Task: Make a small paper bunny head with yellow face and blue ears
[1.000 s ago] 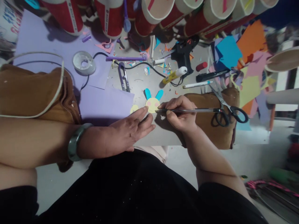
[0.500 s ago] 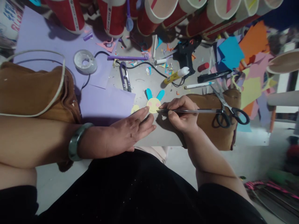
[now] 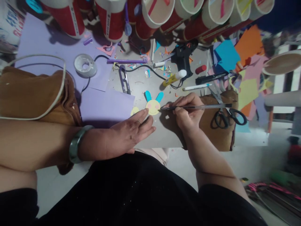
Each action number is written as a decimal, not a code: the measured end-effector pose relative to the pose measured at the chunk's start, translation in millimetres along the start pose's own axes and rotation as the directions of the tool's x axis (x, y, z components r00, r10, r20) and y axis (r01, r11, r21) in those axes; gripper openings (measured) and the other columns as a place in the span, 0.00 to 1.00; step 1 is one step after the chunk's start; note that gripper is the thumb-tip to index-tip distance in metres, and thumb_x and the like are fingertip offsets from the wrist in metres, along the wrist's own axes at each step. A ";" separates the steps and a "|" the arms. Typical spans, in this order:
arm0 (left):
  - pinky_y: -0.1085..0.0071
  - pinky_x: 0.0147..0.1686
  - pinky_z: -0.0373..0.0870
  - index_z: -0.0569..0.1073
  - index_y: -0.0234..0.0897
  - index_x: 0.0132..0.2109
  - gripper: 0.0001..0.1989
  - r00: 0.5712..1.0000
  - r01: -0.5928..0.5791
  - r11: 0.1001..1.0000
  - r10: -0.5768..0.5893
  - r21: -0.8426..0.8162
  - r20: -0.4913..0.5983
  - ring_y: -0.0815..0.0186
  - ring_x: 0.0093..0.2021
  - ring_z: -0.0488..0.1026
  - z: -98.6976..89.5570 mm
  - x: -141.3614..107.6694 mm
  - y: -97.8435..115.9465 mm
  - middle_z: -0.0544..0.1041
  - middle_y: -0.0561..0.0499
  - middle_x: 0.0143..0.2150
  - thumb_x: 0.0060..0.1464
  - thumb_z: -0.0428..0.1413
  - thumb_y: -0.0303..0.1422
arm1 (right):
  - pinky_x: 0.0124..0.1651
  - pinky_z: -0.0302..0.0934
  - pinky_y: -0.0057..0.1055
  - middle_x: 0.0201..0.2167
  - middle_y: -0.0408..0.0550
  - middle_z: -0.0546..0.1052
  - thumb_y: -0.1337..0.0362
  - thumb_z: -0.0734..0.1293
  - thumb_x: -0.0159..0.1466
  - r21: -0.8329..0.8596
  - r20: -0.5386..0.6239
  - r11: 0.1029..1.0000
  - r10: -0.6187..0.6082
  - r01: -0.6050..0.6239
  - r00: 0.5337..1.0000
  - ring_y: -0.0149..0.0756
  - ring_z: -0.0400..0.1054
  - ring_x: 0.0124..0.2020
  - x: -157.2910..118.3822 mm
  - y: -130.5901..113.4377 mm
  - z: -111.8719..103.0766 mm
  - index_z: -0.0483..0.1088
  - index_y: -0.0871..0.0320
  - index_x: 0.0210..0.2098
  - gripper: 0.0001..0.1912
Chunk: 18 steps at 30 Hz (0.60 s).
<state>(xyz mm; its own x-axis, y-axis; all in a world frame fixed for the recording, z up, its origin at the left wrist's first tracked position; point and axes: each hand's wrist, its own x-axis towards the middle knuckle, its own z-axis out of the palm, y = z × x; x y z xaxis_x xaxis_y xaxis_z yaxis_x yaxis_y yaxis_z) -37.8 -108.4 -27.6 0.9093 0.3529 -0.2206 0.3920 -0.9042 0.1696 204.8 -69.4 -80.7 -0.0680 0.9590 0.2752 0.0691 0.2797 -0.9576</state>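
A small paper bunny face (image 3: pixel 153 108), pale yellow with blue ears, pink cheeks and a drawn smile, lies flat on the grey table. My left hand (image 3: pixel 131 130) rests beside it with fingers stretched out, a fingertip touching the face's left edge. In my right hand (image 3: pixel 189 113) is a slim clear pen (image 3: pixel 207 107), gripped between thumb and fingers. Its dark tip points left, close to the right edge of the face. Another pale yellow paper piece (image 3: pixel 134 110) sits partly behind my left fingers.
Red paper cups (image 3: pixel 110 22) line the back. Purple paper (image 3: pixel 105 105) and a brown pouch (image 3: pixel 35 94) lie left. A glue gun (image 3: pixel 184 58), a glue stick (image 3: pixel 174 78), thread snips (image 3: pixel 124 80) and paper scraps lie ahead. Scissors (image 3: pixel 222 106) rest on a brown cushion (image 3: pixel 211 131) at right.
My right hand has shifted slightly right, drawing the pen tip back from the face's edge, and the pen's rear end has risen. My left hand stays about where it was.
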 end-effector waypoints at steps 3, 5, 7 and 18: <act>0.50 0.76 0.43 0.58 0.32 0.75 0.54 0.999 0.012 0.995 -0.008 0.099 -0.035 0.38 0.75 0.53 -1.0 -3.4 0.8 0.62 0.36 0.73 0.51 0.65 0.58 | 0.30 0.73 0.35 0.21 0.39 0.70 0.57 0.73 0.60 -0.093 0.074 0.995 0.027 -0.020 0.997 0.34 0.71 0.22 -1.6 -3.0 -1.0 0.64 0.51 0.29 0.13; 0.48 0.76 0.43 0.59 0.30 0.74 0.55 0.998 -0.001 0.994 0.008 0.107 -0.066 0.38 0.75 0.54 2.2 -3.9 0.7 0.62 0.34 0.73 0.49 0.65 0.59 | 0.30 0.73 0.35 0.21 0.39 0.72 0.56 0.74 0.58 -0.151 0.106 0.988 0.045 -0.029 0.993 0.36 0.74 0.24 -2.7 -4.1 -1.8 0.64 0.51 0.28 0.14; 0.45 0.75 0.44 0.59 0.30 0.74 0.57 0.997 -0.017 0.998 0.022 0.066 -0.076 0.35 0.75 0.52 7.2 -3.0 0.3 0.62 0.32 0.73 0.47 0.66 0.59 | 0.29 0.72 0.35 0.21 0.40 0.73 0.56 0.75 0.57 -0.194 0.117 0.981 0.045 -0.022 0.992 0.37 0.75 0.25 -3.6 -4.6 -2.4 0.64 0.52 0.28 0.15; 0.42 0.74 0.46 0.59 0.31 0.74 0.57 0.997 -0.018 1.000 0.017 -0.019 -0.078 0.34 0.76 0.48 17.2 -0.8 -1.0 0.59 0.33 0.74 0.45 0.68 0.56 | 0.28 0.72 0.34 0.23 0.41 0.76 0.61 0.74 0.57 -0.294 0.196 0.950 -0.043 0.101 0.980 0.41 0.80 0.29 -5.2 -6.7 -2.8 0.66 0.52 0.29 0.12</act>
<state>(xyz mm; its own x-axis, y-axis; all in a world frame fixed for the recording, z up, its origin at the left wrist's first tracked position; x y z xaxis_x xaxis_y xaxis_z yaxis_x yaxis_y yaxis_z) -41.3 -112.0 -44.1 0.9238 0.3556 -0.1419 0.3781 -0.9058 0.1913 207.4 -76.1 -75.5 -0.2650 0.9184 0.2939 0.3515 0.3759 -0.8574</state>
